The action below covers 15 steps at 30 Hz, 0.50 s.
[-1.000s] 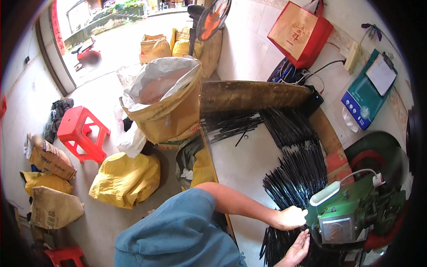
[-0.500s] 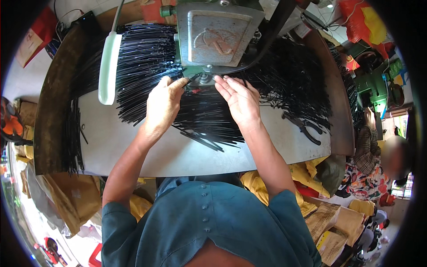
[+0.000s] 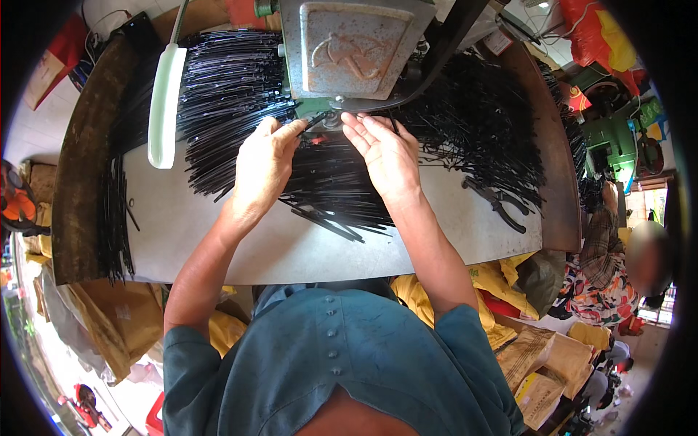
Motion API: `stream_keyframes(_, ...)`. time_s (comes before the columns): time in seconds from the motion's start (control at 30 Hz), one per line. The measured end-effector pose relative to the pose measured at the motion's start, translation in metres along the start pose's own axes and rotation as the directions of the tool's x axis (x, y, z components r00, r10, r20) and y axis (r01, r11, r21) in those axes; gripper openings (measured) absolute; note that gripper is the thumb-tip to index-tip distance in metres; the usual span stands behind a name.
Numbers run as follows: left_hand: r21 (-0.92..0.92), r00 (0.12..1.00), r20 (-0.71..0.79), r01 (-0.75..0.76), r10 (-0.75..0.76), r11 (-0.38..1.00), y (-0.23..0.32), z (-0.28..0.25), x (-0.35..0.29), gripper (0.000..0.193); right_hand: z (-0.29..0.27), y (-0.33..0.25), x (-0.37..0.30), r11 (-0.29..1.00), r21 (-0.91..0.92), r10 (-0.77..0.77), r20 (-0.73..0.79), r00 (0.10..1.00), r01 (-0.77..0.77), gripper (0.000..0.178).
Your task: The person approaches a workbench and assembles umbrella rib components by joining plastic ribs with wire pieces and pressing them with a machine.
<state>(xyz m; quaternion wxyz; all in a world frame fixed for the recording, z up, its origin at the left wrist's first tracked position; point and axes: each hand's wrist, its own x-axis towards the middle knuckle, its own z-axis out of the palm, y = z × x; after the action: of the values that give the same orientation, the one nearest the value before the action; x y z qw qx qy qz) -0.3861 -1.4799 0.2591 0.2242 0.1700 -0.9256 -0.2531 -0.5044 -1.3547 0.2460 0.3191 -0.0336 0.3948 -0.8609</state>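
Note:
Between the thumb and fingers of my left hand (image 3: 265, 163) is the end of a thin black rod (image 3: 314, 122), which points at the small round metal die (image 3: 331, 119) under the press head. My right hand (image 3: 389, 152) is on the die's other side, palm partly turned up. Its thumb and forefinger tips come together close to the die; what they pinch is too small to make out. A dark strip shows by its upper fingers. Above both hands is the grey-green press (image 3: 356, 51), with a raised umbrella shape on its cover plate. Many black rods (image 3: 233, 109) lie in a dense pile around my hands.
A pale green-white handle (image 3: 166, 109) hangs left of the press. Black-handled pliers (image 3: 498, 203) lie at the right of the metal table (image 3: 240, 265). A raised brown rim (image 3: 80, 182) bounds the table. At far right, another person (image 3: 600, 269) sits by a green machine (image 3: 611, 142).
The whole view has shifted slightly, so the press and table appear a little higher and further left. My right fingertips are slightly closer to the die. My left hand keeps its hold on the rod.

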Motion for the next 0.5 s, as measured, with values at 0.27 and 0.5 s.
stream_keyframes(0.27, 0.001, 1.000, -0.003, 0.004, -0.004, 1.000, 0.0000, 0.0012, 0.0014, 0.024, 0.0025, 0.0032, 0.0023, 1.000, 0.006, 0.001, 0.012, 1.000, -0.001, 0.005)
stream_keyframes(0.5, -0.008, 1.000, -0.010, 0.006, -0.006, 1.000, 0.0005, 0.0002, 0.0012, 0.023, 0.0049, 0.0045, 0.0009, 1.000, -0.009, -0.018, 0.006, 1.000, 0.018, 0.005)
